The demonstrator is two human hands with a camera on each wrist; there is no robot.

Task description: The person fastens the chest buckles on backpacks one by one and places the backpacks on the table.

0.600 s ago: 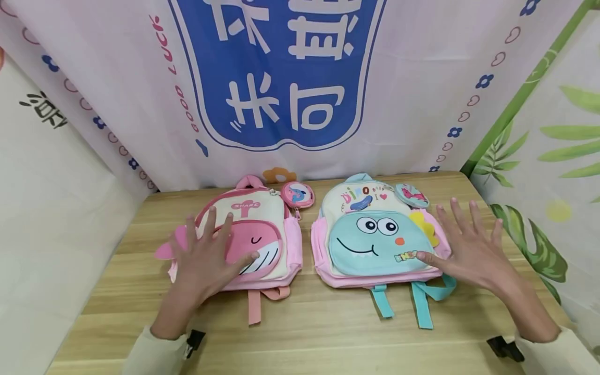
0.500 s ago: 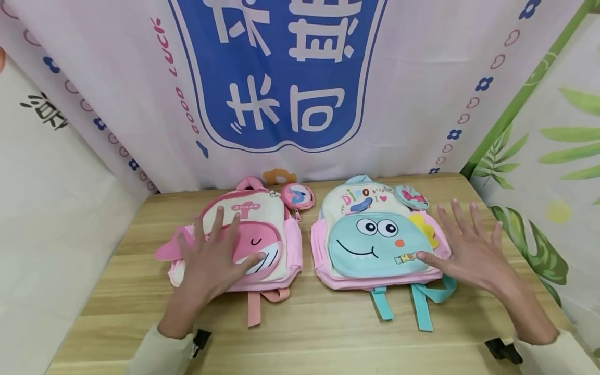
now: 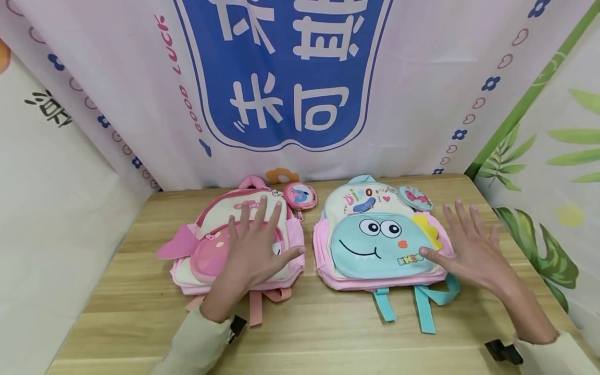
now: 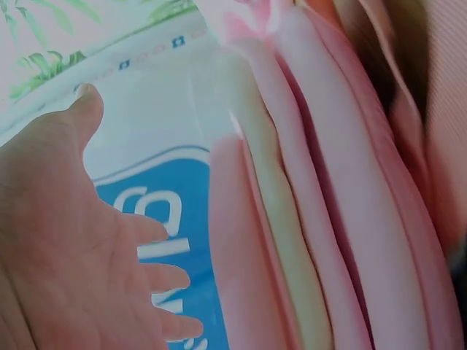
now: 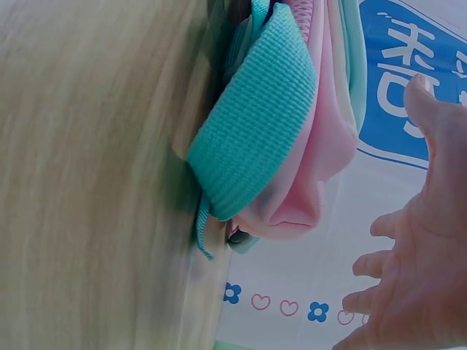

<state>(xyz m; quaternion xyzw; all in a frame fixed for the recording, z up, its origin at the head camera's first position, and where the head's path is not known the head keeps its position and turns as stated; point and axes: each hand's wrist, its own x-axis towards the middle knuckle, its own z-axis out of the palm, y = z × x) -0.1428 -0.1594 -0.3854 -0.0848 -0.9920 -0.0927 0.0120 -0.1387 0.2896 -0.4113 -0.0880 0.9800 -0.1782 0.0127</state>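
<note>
Head view: pink backpack, blue backpack not yet gripped.
We find left hand and right hand empty (fingers apart).

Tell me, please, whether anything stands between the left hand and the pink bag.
Nothing visible does: the left hand hovers over the pink bag with fingers spread, and the left wrist view shows only the backdrop through the gap between them.

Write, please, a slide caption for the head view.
Over a wooden table, left hand spread above a pink backpack, right hand near a blue dinosaur backpack.
</note>
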